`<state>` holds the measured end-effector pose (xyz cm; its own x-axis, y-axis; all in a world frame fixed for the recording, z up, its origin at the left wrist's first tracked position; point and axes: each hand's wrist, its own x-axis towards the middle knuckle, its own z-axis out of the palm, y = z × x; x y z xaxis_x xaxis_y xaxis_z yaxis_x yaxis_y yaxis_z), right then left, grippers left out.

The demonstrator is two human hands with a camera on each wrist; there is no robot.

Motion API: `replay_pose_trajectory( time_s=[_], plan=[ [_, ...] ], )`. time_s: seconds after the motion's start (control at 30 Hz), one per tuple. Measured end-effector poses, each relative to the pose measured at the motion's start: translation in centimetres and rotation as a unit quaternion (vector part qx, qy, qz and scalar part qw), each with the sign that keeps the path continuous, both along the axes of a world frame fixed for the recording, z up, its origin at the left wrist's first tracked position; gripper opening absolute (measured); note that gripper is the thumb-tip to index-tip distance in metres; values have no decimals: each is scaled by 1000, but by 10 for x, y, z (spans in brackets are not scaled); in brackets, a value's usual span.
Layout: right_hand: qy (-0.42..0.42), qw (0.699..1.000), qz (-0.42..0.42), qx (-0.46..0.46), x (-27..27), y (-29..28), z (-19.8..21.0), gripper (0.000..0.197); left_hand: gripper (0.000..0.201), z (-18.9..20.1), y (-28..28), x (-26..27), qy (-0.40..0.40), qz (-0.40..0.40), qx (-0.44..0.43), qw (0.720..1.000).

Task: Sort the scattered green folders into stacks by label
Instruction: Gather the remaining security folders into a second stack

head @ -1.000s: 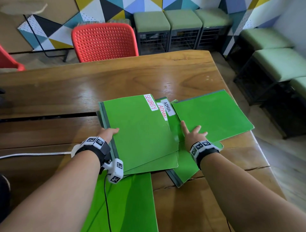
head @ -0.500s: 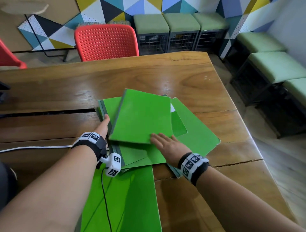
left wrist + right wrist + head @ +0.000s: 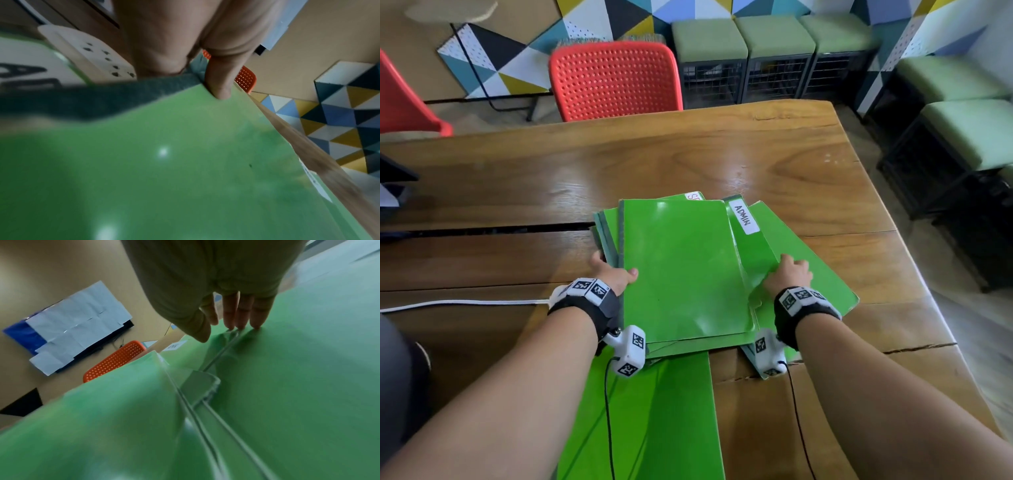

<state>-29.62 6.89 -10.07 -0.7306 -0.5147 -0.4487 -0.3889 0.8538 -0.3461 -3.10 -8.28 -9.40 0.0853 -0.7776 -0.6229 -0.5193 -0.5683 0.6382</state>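
Table [image 3: 722, 161]: wood, green folders [image 3: 685, 274] | left grip [image 3: 613, 274] pinches folders | right grip [image 3: 787, 274] fingertips straight on folders | red chair [image 3: 613, 78] behind

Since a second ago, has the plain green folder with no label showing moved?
Yes. The plain green folder went leftward from the wooden table's right edge onto the pile, gripped by the left hand.

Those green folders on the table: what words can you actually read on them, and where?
"ADMIN": white label on a green folder right of the top one.
"S…": red letters on a white label, mostly covered by the top folder; the rest is hidden.
Left wrist view: a blurred label starting "A", otherwise unreadable.
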Motion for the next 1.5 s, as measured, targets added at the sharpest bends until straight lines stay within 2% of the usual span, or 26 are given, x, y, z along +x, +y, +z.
replay_pose_trajectory(
  time_s=[0.1, 0.2, 0.3, 0.4, 0.43, 0.5, 0.53, 0.6, 0.67, 0.73, 0.87, 0.93, 1.0, 1.13, 1.2, 1.27, 1.33, 1.4, 1.47, 1.5],
  plan=[
    [-41, 998, -39, 32, -9, -16, -11, 45, 94, -2, -5, -1, -10, 8, 9, 1000],
    [-95, 994, -39, 30, -21, -23, -14, 31, 84, -12, -9, 0, -22, -25, 27, 999],
    [-120, 990, -48, -55, -30, -24, -5, 32, 75, -11, -12, 0, 25, -35, 1, 999],
    [-139, 967, -108, -183, -37, -18, 16, 23, 84, 0, -19, 0, 85, -21, -44, 995],
    [-147, 956, -128, -220, -39, -17, 25, 18, 80, 6, -22, 0, 109, -13, -61, 992],
    [-126, 944, -124, -278, -44, -17, 46, 14, 43, 15, -31, 2, 168, 0, -88, 982],
    [-110, 937, -114, -311, -46, -17, 58, 14, 32, 24, -34, 2, 183, -3, -100, 978],
    [-83, 915, -91, -384, -49, -18, 84, 18, 29, 51, -34, -2, 212, -28, -127, 969],
    [-81, 889, -67, -445, -49, -19, 109, 22, 12, 76, -28, -6, 231, -67, -140, 961],
    [-89, 860, -39, -501, -48, -19, 133, 31, 18, 90, -25, -9, 244, -81, -154, 954],
    [-116, 813, 13, -570, -49, -11, 164, 43, 14, 109, -14, -11, 314, -113, -175, 926],
    [-158, 790, 23, -592, -50, -6, 172, 47, 24, 113, -9, -12, 348, -128, -174, 912],
    [-217, 764, 22, -607, -50, -3, 177, 42, 35, 115, -4, -13, 363, -142, -175, 904],
    [-317, 713, 6, -626, -48, -1, 176, 28, 36, 108, 0, -14, 377, -122, -160, 904],
    [-355, 681, -18, -640, -45, -2, 174, 27, 37, 102, 5, -18, 379, -106, -158, 906],
    [-367, 666, -34, -648, -41, -3, 167, 32, 43, 96, 8, -19, 354, -95, -180, 913],
    [-353, 688, -52, -633, -40, 1, 154, 51, 44, 90, 10, -20, 325, -74, -206, 920],
    [-344, 731, -63, -586, -37, 8, 138, 69, 46, 84, 13, -21, 324, -23, -204, 924],
    [-339, 794, -36, -504, -33, 13, 119, 84, 47, 80, 18, -22, 323, -1, -202, 925],
    [-308, 844, -18, -439, -34, 13, 105, 87, 45, 77, 20, -22, 329, 4, -196, 924]
  ],
)
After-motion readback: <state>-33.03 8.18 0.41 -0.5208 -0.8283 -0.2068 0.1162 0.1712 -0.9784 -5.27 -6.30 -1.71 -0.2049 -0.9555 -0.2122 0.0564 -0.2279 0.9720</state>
